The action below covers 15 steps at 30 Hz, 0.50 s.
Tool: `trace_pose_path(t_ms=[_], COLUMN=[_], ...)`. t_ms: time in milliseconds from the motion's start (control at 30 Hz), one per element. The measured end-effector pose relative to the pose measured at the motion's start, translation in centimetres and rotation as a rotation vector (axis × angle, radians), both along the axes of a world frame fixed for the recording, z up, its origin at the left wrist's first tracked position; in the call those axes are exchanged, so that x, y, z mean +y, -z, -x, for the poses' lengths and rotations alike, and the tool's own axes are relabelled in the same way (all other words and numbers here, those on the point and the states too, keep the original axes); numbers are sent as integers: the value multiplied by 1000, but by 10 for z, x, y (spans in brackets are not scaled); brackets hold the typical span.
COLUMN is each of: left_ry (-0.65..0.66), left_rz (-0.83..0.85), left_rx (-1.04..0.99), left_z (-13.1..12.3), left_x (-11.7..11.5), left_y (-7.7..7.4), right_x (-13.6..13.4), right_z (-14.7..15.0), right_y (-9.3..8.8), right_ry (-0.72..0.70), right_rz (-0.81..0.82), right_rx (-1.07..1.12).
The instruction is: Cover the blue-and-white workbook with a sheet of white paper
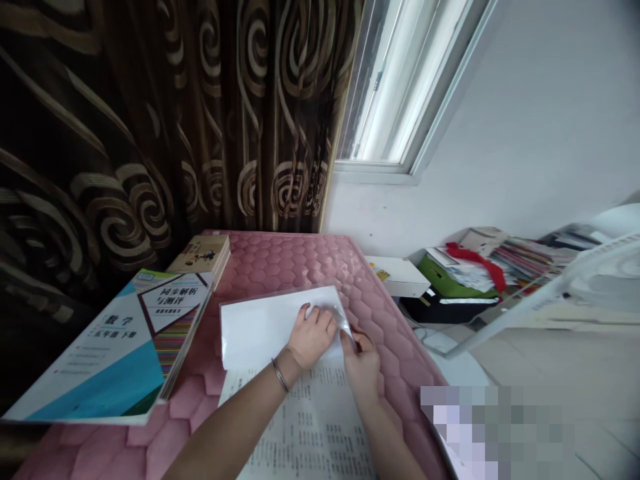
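Observation:
A blank white sheet with a glossy, clear plastic-like edge [257, 331] lies across the top of a printed page [305, 433] on the pink cover. My left hand [313, 335], with a bangle at its wrist, rests on the white sheet, its fingers apart and slightly bent. At the sheet's right edge, my right hand [363, 363] pinches the corner between thumb and fingers. Both forearms hide parts of the printed page.
Pink quilted cover [300, 260] spreads over the table. Left, a stack of workbooks [107, 347] sits before smaller brown books [200, 257], beside a patterned curtain [240, 120]. Right, beyond the table edge, are a white box [400, 275], a green bag [440, 273] and a white frame [540, 293].

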<state>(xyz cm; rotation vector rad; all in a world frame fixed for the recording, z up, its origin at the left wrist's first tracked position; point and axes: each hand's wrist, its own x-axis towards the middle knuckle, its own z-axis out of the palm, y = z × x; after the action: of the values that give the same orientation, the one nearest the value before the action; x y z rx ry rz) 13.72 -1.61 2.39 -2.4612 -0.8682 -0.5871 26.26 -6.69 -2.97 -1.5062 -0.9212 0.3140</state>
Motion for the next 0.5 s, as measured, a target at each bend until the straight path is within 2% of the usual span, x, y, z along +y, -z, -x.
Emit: trace_pose_path(t_ms=[167, 367, 500], left_ry=[-15, 30, 34], left_rz=[17, 26, 6], left_rx=[3, 18, 12], left_z=[-1, -4, 0], left_x=[3, 1, 1], left_y=[-3, -9, -6], right_x=[2, 11, 13], right_z=[-2, 1, 4], right_y=[1, -6, -10], right_ry=[-57, 26, 20], right_rz=[-41, -173, -197], right_rx=[20, 18, -15])
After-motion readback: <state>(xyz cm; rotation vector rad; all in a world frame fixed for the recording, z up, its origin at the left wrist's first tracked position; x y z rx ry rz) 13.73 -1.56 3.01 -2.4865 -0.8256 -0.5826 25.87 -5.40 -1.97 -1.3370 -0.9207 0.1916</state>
